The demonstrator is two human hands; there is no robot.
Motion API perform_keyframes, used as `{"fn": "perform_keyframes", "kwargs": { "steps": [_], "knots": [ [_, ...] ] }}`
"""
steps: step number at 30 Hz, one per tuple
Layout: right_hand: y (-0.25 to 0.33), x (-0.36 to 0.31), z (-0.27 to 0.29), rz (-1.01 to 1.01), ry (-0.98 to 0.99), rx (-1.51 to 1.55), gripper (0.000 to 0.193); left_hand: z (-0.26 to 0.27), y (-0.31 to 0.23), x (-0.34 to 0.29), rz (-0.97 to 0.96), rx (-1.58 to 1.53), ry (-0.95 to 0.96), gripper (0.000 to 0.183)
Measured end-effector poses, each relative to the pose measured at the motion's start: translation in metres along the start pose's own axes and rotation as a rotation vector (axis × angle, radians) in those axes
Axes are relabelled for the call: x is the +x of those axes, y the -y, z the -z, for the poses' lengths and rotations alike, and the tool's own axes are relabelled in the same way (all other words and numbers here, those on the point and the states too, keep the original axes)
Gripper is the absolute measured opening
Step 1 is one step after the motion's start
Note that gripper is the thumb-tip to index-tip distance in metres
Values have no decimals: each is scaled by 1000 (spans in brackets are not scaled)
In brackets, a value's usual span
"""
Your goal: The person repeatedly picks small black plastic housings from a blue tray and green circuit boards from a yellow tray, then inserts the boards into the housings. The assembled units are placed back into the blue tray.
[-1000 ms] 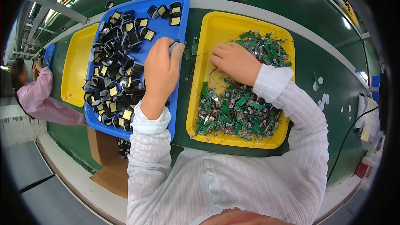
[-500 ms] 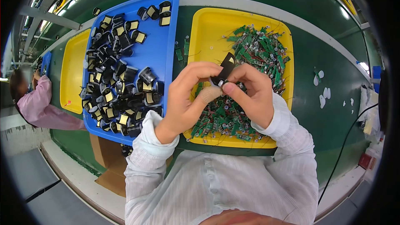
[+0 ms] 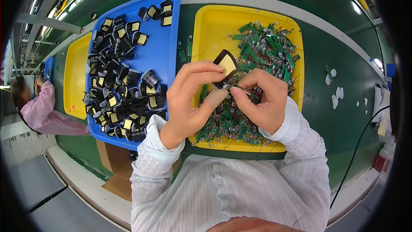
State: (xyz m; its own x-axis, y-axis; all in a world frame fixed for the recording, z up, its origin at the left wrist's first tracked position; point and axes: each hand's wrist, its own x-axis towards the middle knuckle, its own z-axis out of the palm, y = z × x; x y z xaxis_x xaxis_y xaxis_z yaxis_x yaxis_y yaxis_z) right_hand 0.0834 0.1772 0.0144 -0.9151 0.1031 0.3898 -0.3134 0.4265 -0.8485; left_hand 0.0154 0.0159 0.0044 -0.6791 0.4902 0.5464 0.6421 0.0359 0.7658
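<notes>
Over the yellow tray, my left hand is closed on a black plastic housing with a cream-coloured pad on its upward face. A bandage-like wrap covers the left thumb tip. My right hand is beside it, thumb and forefinger pinched close to the housing's lower end. What the right fingers grip is too small and partly hidden to name. Beneath both hands, a heap of small green circuit boards with thin wires fills much of the tray.
A blue tray to the left carries many similar black housings. Beyond it is another yellow tray, and a person in a pink sleeve at far left. White pieces lie on the green table at right, near a black cable.
The black housing has turned in my left hand, so its cream pad now faces up. My right fingers have shifted slightly right, away from the housing.
</notes>
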Motion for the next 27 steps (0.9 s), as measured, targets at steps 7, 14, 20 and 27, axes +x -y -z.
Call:
{"fn": "perform_keyframes", "kwargs": {
  "steps": [7,14,20,27],
  "knots": [
    [2,-1,-1,-22,10,-28,12,-1,0,-2,78,-82,8,22],
    [5,-2,0,36,27,-78,13,-3,-1,-3,135,-145,14,22],
    [5,-3,-2,83,13,-97,14,-5,-2,-3,150,-177,18,20],
    [7,-2,-2,52,74,-33,12,-4,4,-6,93,-143,86,19]
  ]
}}
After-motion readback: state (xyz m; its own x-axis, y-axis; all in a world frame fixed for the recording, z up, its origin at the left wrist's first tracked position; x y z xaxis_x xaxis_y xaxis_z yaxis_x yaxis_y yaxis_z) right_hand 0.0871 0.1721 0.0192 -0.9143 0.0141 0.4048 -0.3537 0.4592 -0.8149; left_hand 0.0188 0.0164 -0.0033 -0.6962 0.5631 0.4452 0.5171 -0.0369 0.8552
